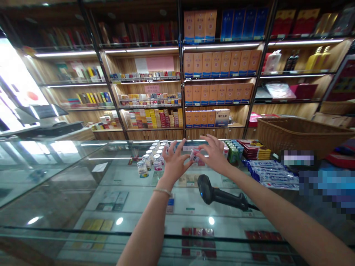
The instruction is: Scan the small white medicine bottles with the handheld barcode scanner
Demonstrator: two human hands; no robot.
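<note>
Above the glass counter, my left hand point(175, 160) and my right hand point(215, 153) meet at a small pink and white container point(195, 154). Thumb and fingertips of each hand pinch it from either side, while the other fingers are spread. Rows of small bottles with white lids point(157, 162) stand just left of my left hand. Green containers point(233, 155) stand in rows beyond my right wrist. A black handheld scanner point(222, 194) lies on the glass below my right hand, its head to the left.
On the right are a wicker basket point(299, 133), blue and white packets point(273, 173) and red and yellow packs point(256, 149). Shelves of boxes point(219, 94) line the back wall. The counter's front glass edge point(111, 233) crosses the foreground.
</note>
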